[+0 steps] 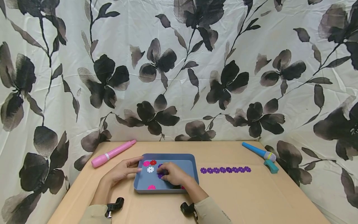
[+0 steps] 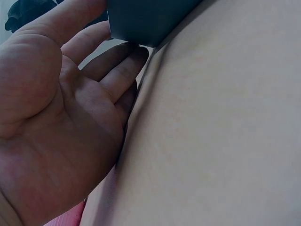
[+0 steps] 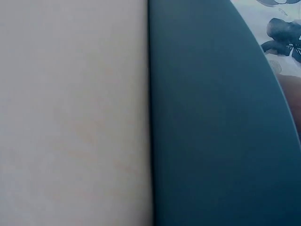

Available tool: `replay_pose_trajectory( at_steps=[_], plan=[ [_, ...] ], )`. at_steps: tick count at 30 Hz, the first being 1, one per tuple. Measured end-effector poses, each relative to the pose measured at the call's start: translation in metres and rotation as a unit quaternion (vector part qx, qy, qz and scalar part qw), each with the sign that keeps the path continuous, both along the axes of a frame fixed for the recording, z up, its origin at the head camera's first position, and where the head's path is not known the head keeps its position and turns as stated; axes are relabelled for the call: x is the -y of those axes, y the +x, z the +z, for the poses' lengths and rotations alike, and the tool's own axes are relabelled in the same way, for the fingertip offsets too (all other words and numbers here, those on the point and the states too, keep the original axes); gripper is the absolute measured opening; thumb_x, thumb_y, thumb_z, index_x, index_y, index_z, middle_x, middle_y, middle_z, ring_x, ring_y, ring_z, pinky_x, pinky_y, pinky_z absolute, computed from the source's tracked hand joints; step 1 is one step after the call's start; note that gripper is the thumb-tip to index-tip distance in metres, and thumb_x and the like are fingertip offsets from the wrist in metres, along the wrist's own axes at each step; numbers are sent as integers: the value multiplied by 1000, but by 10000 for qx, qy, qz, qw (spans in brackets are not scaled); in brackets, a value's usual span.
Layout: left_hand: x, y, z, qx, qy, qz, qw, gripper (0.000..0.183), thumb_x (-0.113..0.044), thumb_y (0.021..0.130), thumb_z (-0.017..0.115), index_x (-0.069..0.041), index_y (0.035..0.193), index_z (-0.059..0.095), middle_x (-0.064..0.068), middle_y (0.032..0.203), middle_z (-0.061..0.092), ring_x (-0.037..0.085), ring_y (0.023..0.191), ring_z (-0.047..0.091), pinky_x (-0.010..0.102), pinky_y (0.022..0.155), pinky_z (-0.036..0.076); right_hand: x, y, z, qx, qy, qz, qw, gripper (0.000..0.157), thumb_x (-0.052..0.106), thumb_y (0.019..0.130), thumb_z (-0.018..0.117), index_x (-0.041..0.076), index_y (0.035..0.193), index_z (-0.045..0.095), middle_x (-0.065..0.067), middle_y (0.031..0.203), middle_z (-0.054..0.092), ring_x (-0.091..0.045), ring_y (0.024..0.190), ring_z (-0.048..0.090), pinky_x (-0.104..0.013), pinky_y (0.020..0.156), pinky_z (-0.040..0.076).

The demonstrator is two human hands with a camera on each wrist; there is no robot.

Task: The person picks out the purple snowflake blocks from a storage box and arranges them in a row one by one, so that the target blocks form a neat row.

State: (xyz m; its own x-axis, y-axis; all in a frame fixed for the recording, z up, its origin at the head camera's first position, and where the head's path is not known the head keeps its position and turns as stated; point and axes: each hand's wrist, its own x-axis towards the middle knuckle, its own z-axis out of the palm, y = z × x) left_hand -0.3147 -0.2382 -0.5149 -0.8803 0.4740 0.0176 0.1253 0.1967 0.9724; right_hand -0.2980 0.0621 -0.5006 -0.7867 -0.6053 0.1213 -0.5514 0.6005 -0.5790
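A shallow blue-grey tray (image 1: 141, 180) holds small flower-shaped pieces: a white flower (image 1: 150, 169), a red flower (image 1: 153, 162), pink flowers (image 1: 151, 187) and purple flowers (image 1: 160, 175). At the tray's left side, my left hand (image 1: 120, 171) touches the rim with its thumb, fingers loosely extended; the left wrist view shows its palm beside the tray wall. My right hand (image 1: 174, 175) reaches inside, fingers bent over the purple flowers. Whether it pinches one cannot be made out. The right wrist view shows mostly the tray's outer wall (image 3: 211, 117).
Right of the tray lies a straight row of several purple flowers (image 1: 229, 170). A pink pen-like tube (image 1: 114, 153) lies at the back left. At the back right are a blue toy microphone (image 1: 255, 150) and a teal block (image 1: 270, 166). Floral fabric (image 1: 195, 93) hangs behind the table.
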Motion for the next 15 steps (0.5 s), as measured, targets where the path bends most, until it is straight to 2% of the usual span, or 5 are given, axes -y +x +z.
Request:
replay_pose_trajectory(
  at_steps=[6, 9, 15],
  plan=[
    [0, -1, -1, 47, 42, -40, 10000, 71, -17, 97, 74, -1, 158, 41, 25, 166, 32, 45, 154, 30, 8, 102, 44, 0, 2, 0, -33, -129, -100, 9999, 19, 5, 89, 81, 12, 107, 77, 4, 100, 74, -8, 88, 62, -20, 82, 52],
    [0, -1, -2, 68, 63, -50, 9999, 71, -16, 97, 74, -1, 158, 41, 25, 166, 32, 44, 154, 30, 8, 102, 43, 0, 2, 0, -94, -133, -168, 9997, 16, 6, 88, 82, 14, 101, 77, 6, 95, 71, -6, 85, 61, -19, 79, 50],
    [0, -1, -1, 66, 49, -27, 10000, 73, -19, 96, 75, 0, 158, 40, 25, 166, 32, 45, 154, 29, 7, 101, 43, 0, 1, 0, -107, -244, -236, 9994, 16, 3, 88, 81, 14, 100, 78, 6, 93, 63, -6, 82, 57, -17, 75, 48]
  ],
)
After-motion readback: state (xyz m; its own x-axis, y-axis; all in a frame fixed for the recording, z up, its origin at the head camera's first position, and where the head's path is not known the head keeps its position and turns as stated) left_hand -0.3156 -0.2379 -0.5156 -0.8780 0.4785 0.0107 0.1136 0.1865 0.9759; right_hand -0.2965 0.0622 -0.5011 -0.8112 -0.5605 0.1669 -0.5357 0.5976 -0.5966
